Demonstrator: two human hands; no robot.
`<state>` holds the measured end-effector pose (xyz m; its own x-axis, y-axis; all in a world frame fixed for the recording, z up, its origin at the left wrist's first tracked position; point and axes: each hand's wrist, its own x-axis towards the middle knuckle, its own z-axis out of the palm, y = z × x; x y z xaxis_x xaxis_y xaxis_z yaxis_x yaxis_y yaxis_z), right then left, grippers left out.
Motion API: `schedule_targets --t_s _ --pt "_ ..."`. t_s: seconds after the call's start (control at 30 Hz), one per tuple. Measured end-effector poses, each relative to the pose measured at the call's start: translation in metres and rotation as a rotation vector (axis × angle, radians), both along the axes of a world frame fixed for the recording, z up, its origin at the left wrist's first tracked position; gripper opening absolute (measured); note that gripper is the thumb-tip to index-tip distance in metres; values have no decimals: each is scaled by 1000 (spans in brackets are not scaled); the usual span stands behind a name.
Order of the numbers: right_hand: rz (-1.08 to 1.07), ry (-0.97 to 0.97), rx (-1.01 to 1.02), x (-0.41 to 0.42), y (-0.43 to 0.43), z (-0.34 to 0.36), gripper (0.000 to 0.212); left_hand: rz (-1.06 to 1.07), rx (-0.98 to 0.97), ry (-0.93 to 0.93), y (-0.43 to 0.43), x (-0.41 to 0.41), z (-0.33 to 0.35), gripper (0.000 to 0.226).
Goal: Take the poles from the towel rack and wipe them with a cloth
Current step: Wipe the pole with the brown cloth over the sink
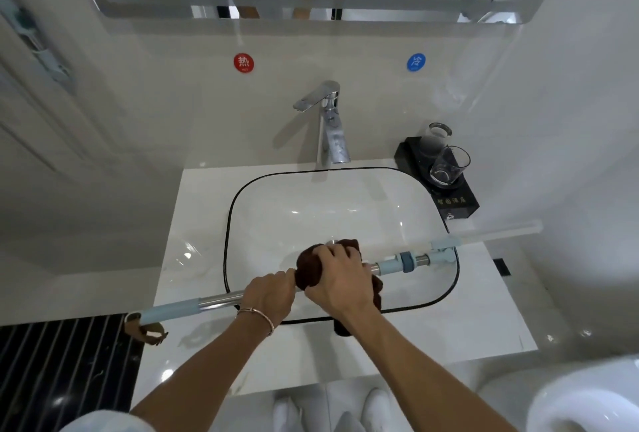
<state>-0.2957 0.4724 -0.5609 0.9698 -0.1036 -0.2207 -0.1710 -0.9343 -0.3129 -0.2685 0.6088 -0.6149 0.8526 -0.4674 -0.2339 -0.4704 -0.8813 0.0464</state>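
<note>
A long pole [214, 301] of bright metal with pale blue plastic sleeves lies slanted over the white sink [449, 288], low at the left, higher at the right. My left hand [269, 297] grips the metal part near the middle. Just to its right, my right hand [340, 281] holds a dark brown cloth [309, 271] wrapped round the pole; a corner of the cloth hangs below my wrist. Beyond the cloth the pole carries blue clamps [408, 261] and a pale flat bar [501, 233] running off to the right.
A chrome tap [328, 127] stands behind the basin. A black tray [460, 203] with two glasses [447, 165] sits at the back right of the counter. A toilet [581, 400] is at the lower right, dark striped flooring at the lower left. A mirror hangs above.
</note>
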Motion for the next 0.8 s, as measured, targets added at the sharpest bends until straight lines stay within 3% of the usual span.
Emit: schedule_targets --t_s 0.27,0.53,0.7,0.8 --pt "-260 58 -172 5 -101 14 57 -10 -78 -50 7 4 -10 44" --pt "2 -11 -46 6 6 -2 53 -28 -89 -113 6 5 -10 44" --pt "-158 41 -143 7 -84 11 57 -41 -68 -196 16 11 -17 42" --pt "-285 34 -61 7 -119 20 59 0 -53 -160 13 10 -12 25"
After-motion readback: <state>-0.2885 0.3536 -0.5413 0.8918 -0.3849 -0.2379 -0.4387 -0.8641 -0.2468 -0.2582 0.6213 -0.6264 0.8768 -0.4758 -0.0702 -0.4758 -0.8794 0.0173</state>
